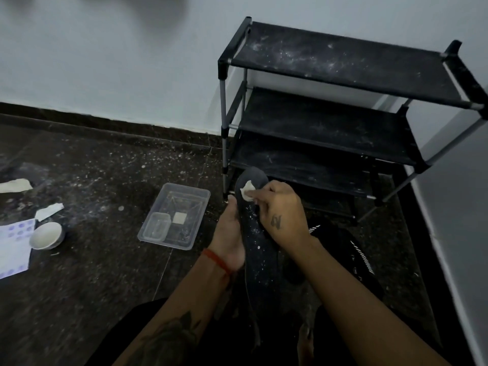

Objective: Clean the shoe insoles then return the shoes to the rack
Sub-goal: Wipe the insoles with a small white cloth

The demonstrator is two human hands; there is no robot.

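A long dark insole (260,249), speckled with white powder, stands tilted in front of me. My left hand (229,233) grips its left edge from below. My right hand (280,212) presses a small white wipe (247,191) against the insole's upper end. A black shoe with white stripes (343,249) lies on the floor to the right, partly hidden by my right forearm. The black shoe rack (343,101) stands behind, in the corner, and its dusty shelves hold no shoes.
A clear plastic tray (190,194) with a smaller clear box (157,225) and a white pad inside lies on the dark floor to the left. Further left are a white bowl (46,235), a patterned sheet (13,249) and used wipes (48,211). Walls close off the back and right.
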